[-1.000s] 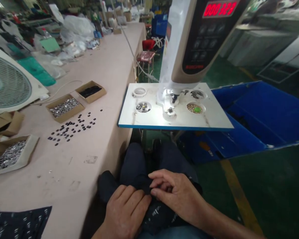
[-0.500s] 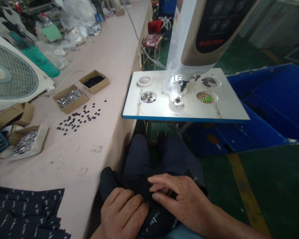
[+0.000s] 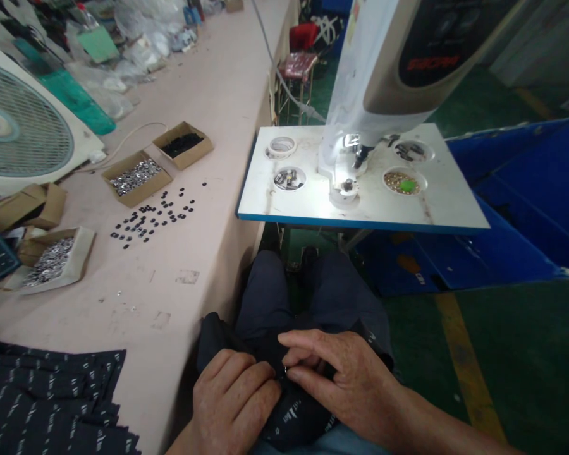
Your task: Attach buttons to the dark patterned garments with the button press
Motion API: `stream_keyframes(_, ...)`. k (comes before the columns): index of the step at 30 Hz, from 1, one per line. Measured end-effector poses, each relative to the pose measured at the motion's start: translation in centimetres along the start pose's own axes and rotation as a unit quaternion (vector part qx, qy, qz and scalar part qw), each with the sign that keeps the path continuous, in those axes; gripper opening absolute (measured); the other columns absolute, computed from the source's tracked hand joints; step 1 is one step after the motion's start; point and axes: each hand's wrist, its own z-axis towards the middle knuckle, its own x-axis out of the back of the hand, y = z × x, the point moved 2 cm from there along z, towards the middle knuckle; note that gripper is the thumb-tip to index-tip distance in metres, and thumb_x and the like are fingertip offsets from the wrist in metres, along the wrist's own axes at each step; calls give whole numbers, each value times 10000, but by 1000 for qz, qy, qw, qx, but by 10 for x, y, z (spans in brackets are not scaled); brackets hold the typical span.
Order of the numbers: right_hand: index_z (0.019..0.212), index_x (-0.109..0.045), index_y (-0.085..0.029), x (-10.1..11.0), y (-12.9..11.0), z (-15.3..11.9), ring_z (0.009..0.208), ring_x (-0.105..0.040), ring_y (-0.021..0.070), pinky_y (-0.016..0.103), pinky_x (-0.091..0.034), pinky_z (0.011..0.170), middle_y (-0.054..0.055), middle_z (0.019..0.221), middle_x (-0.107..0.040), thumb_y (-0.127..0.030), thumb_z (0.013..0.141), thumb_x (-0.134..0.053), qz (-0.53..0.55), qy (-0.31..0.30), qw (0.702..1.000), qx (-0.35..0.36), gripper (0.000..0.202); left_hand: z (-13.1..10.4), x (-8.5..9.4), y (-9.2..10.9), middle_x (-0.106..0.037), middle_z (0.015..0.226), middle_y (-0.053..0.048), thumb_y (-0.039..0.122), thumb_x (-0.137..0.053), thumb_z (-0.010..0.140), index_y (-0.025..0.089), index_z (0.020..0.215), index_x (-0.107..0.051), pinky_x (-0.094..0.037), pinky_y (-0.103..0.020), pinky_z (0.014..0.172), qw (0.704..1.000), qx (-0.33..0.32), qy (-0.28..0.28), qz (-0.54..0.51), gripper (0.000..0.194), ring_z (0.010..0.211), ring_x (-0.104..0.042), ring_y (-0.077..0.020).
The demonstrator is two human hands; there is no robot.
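Observation:
Dark cloth with white printed lettering (image 3: pixel 291 414) lies bunched across my lap. My left hand (image 3: pixel 236 395) is closed on it, fingers curled over and the thumb hidden. Close beside, to the right, my right hand (image 3: pixel 344 373) pinches a small shiny metal piece (image 3: pixel 285 370) between thumb and fingertips, just over the cloth. The piece is too small to tell its exact kind, and the fingers partly cover it.
Ahead stands a press machine (image 3: pixel 379 76) on a white table (image 3: pixel 313 205) with cups of small metal parts. On the left bench are cardboard boxes of metal pieces (image 3: pixel 137 177), scattered black discs (image 3: pixel 146 218), folded printed cloth (image 3: pixel 52 398) and a fan (image 3: pixel 19 120). Blue bins (image 3: pixel 526 208) stand right.
The view has shifted slightly, so the machine and table sit further right. Both hands keep nearly the same pose; the shiny piece at my right fingertips shows more clearly.

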Motion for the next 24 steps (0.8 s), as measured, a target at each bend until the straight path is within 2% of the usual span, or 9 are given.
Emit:
stream_keyframes(9, 1309, -635, -257, 1, -3, 0, 933, -754, 133, 212, -559, 905, -6, 1024, -794, -129, 919, -639, -100, -12, 991, 92, 410, -1, -5, -3, -737, 909, -84, 99, -514, 953, 115, 917, -677, -468, -330, 702, 1000, 10, -2, -15, 167, 814, -596, -186)
stream_keyframes(14, 1290, -642, -232, 0, -4, 1, 908, -757, 144, 222, -569, 851, 15, 1038, -793, -149, 952, -588, -125, -15, 986, 109, 352, 2, -3, -2, -738, 903, -84, 103, -494, 962, 116, 932, -671, -471, -325, 699, 1000, 12, -3, -12, 181, 807, -612, -180)
stream_keyframes(20, 1252, -650, -240, 1, -7, 3, 808, -737, 150, 243, -542, 776, 16, 990, -784, -166, 984, -531, -164, -67, 979, 101, 302, 0, -4, -1, -743, 934, -83, 101, -500, 963, 115, 942, -671, -465, -329, 709, 1000, 10, -11, -20, 173, 818, -611, -182)
stream_keyframes(24, 1298, -624, -246, 3, -10, 3, 848, -732, 162, 249, -524, 799, 28, 985, -782, -172, 990, -514, -195, -102, 970, 106, 335, -1, -6, -1, -744, 929, -83, 92, -501, 956, 115, 951, -665, -470, -330, 707, 1000, 13, -12, -26, 166, 812, -618, -177)
